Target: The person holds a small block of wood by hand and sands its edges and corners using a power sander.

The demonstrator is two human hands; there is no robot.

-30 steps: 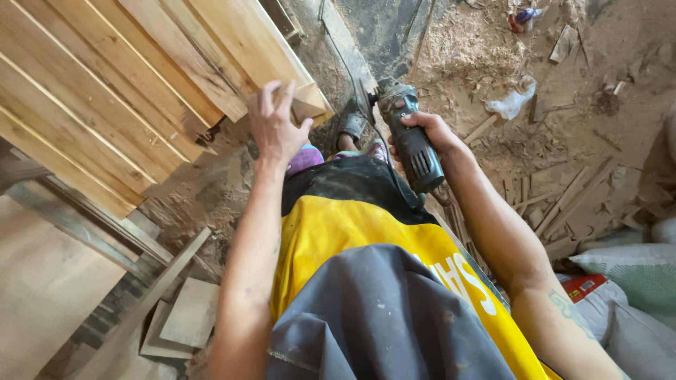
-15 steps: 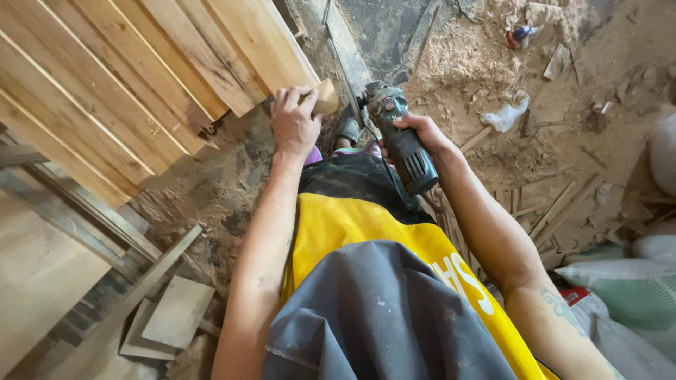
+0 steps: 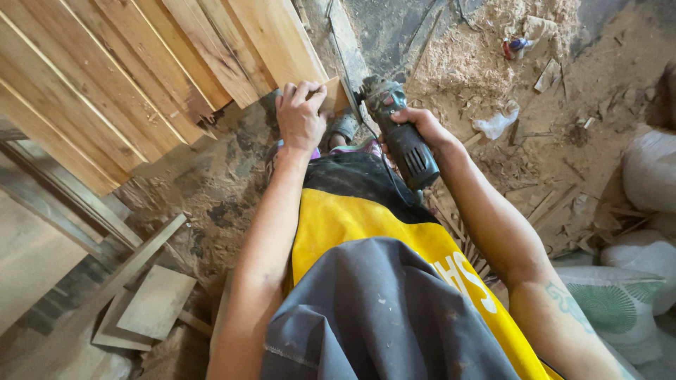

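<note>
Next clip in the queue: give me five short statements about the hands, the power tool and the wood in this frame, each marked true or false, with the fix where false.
1. The right hand holds an angle grinder by its body. True.
2. The left hand is resting on the yellow garment. False: it grips the end of a wooden plank in the leaning stack.
3. The grinder's head points toward the plank end beside the left hand. True.
4. The floor is clean tile. False: the floor is covered in sawdust and wood scraps.
5. White sacks lie at the right edge of the view. True.
</note>
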